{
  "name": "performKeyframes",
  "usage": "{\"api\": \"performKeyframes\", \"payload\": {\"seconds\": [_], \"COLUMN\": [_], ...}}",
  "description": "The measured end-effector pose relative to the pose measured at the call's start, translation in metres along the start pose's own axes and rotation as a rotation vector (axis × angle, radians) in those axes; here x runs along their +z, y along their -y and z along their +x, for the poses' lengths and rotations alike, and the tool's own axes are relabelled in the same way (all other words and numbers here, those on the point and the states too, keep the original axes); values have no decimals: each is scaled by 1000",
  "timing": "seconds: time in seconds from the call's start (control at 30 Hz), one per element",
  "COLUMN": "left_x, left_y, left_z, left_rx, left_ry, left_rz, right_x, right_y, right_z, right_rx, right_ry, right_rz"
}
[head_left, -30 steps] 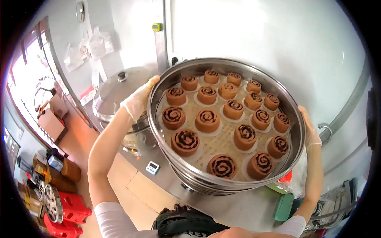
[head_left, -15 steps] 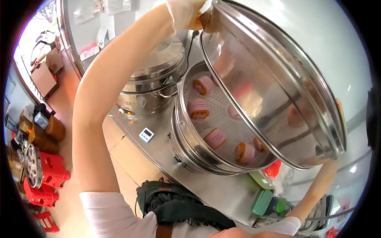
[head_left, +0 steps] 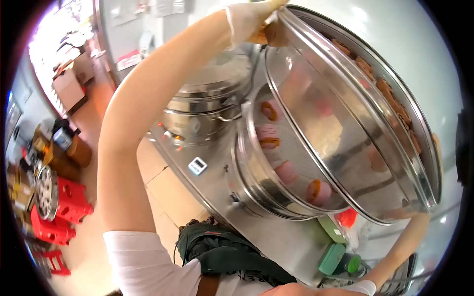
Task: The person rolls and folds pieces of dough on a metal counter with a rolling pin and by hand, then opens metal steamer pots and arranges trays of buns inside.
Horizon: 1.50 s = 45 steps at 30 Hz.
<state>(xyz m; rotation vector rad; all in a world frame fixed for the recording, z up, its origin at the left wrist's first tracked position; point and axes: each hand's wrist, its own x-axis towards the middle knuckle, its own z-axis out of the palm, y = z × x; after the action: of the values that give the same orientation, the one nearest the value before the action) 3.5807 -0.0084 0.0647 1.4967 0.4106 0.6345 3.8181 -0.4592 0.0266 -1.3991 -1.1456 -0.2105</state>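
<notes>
My left hand (head_left: 259,24), in a thin translucent glove, is closed on the upper rim of a large steel steamer tier (head_left: 321,116). At its right edge is my right hand (head_left: 436,148), mostly hidden behind the metal, gripping that side. The tier is raised and tilted, and brown pieces of food (head_left: 392,98) show inside it along the far side. Below stands another steamer tier (head_left: 266,170) with several pink-and-orange rolls (head_left: 319,192) on its perforated floor; the raised tier covers part of it.
A second steel steamer (head_left: 197,118) with a lid stands behind my left forearm. A small timer (head_left: 197,166) lies on the steel counter (head_left: 217,192). Green containers (head_left: 332,259) are at the lower right. Red stools (head_left: 71,202) and boxes occupy the left floor.
The raised steamer tier has shifted slightly right and tilted, so more brown food inside it shows. The whole view has swung, moving the surroundings rightward. Both hands keep their hold.
</notes>
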Motion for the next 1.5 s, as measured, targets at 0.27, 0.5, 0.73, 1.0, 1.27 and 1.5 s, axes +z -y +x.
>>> {"api": "performKeyframes", "payload": {"seconds": [0.27,0.5,0.73,1.0,1.27,1.5], "left_x": [-129,-293,-418,-541,-617,-660], "left_y": [-25,-40,-21,78,166,176], "left_z": [-136,-284,-445,-539,-540,-495], "left_rx": [30,199,309,65,-78,-287], "left_ry": [-122,-176,-476,-778,-944,-936], "left_rz": [107,38,-34,-223,-238,-556], "right_x": [125,305,490,718,814,821], "right_y": [40,95,125,78,-27,-8], "right_z": [-10,-41,-63,-96,-126,-148], "right_rx": [91,244,450,760,894,914], "right_ry": [128,330,551,696,581,428], "right_rz": [192,421,626,732,828,511]}}
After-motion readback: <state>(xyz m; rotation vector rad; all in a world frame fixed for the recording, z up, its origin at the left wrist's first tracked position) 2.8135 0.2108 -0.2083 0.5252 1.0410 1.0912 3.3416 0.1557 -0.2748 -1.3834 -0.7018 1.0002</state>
